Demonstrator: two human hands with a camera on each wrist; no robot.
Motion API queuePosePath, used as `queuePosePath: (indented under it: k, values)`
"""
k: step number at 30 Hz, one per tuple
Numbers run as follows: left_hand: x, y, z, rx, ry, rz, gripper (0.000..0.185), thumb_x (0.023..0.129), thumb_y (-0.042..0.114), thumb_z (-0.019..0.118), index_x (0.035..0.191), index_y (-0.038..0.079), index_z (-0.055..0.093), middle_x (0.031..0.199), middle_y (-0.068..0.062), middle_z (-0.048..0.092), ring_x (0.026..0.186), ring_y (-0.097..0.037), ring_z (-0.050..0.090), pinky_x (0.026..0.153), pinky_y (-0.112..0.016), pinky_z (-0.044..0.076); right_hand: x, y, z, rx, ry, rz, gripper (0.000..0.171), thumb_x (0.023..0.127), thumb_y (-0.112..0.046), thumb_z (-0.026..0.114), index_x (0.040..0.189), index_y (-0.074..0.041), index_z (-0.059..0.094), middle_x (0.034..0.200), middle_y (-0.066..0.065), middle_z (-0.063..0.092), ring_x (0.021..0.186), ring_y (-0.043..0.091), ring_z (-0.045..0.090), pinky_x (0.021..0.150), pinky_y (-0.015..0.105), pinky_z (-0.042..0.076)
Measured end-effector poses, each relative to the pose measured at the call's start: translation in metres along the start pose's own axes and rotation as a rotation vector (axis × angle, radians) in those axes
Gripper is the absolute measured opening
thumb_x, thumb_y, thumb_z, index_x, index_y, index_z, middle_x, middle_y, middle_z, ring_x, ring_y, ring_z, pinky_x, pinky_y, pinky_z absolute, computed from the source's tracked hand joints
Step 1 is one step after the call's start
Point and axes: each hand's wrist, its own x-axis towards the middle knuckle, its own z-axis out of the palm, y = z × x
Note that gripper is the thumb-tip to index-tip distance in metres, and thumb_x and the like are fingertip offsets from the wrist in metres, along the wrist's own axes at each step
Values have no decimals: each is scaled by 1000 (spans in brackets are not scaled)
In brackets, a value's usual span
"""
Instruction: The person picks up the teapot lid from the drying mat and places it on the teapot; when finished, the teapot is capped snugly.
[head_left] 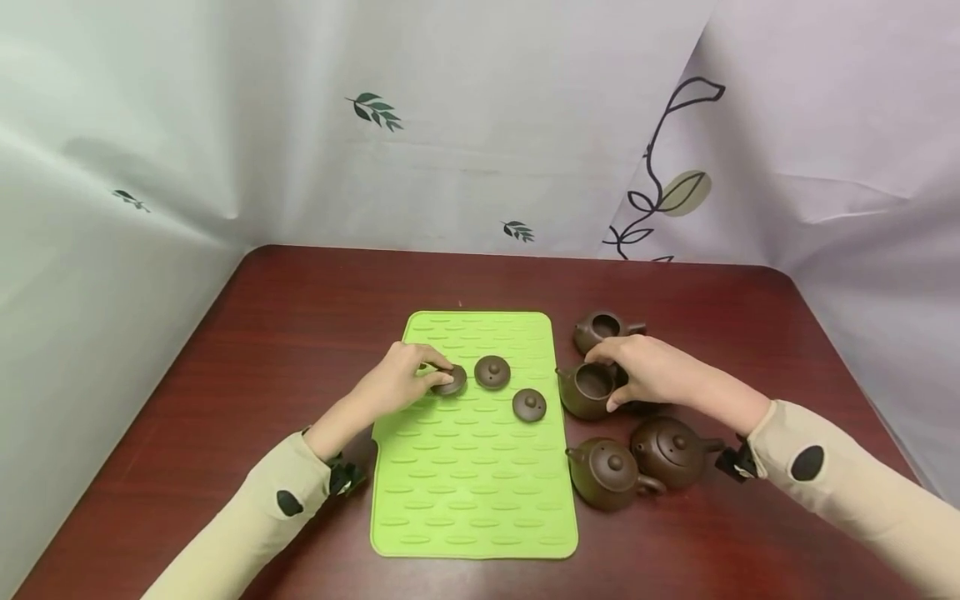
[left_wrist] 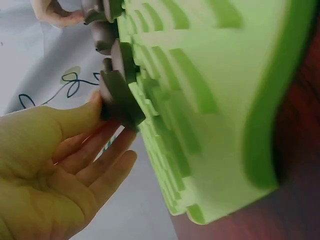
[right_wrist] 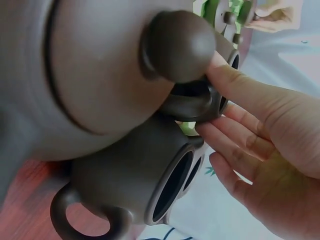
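On the green mat (head_left: 472, 492), my left hand (head_left: 397, 382) pinches a small dark brown teapot lid (head_left: 455, 385) between thumb and fingers. The left wrist view shows that lid (left_wrist: 119, 97) tilted up, its lower edge close to the mat. Two more knobbed lids, one (head_left: 492, 372) beside it and one (head_left: 529, 405) nearer the mat's right edge, lie knob up. My right hand (head_left: 652, 367) grips a lidless brown teapot (head_left: 579, 402), thumb on the near side and fingers on the far side. Its spout points left at the mat edge.
Another lidless teapot (head_left: 588, 333) stands behind the gripped one. Two lidded teapots, one (head_left: 600, 492) by the mat and one (head_left: 667, 467) to its right, stand close in front. A further open teapot (right_wrist: 125, 170) shows below the right hand. White cloth (head_left: 450, 167) surrounds the reddish table (head_left: 300, 333).
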Motion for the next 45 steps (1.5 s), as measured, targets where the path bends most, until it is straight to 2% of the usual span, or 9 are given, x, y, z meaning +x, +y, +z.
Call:
queuePosePath:
  k: [4,10,21,29,34,38,45]
  values:
    - [5,10,-3,-24,57,54,17,84,17,70,97,7,73,99,-5,71,94,-20,65,78,-37,53,-1,2,-2,14,5,2,57,61,-25,87,110,-6,64,105,2,64,83,15,59,71,33,50]
    - [15,27,-2,-9,56,129,18,85,17,69,98,6,73,99,-5,70,97,-20,65,83,-38,52,-4,6,-2,60,33,-17,55,62,-25,87,109,-5,65,103,3,65,83,16,60,70,32,50]
    - [35,56,10,13,95,307,18,86,21,68,100,9,72,99,0,70,95,-12,65,82,-26,51,-4,9,0,100,51,-8,57,62,-22,87,110,-4,64,102,7,65,89,20,62,75,36,52]
    - [51,81,32,-2,13,424,19,88,21,66,102,9,71,100,0,69,91,-9,63,77,-25,52,-1,7,2,97,29,-13,57,61,-25,88,109,-5,64,98,4,66,89,19,63,75,36,52]
    - [57,97,40,78,-40,470,20,88,22,65,103,11,72,102,0,68,93,-9,63,80,-20,50,0,8,4,109,8,-34,57,62,-27,87,109,-6,64,100,4,66,90,19,63,74,35,53]
    - [66,108,47,130,-56,507,21,89,23,64,105,13,72,103,2,69,95,-8,63,82,-17,48,1,10,2,86,17,-40,57,61,-28,88,108,-8,65,101,2,65,87,17,63,73,35,53]
    - [80,117,59,212,-87,551,21,89,20,64,107,15,72,107,4,69,104,-10,61,91,-23,46,-1,12,0,64,20,-55,54,60,-30,88,105,-11,65,99,-1,65,89,16,62,75,36,52]
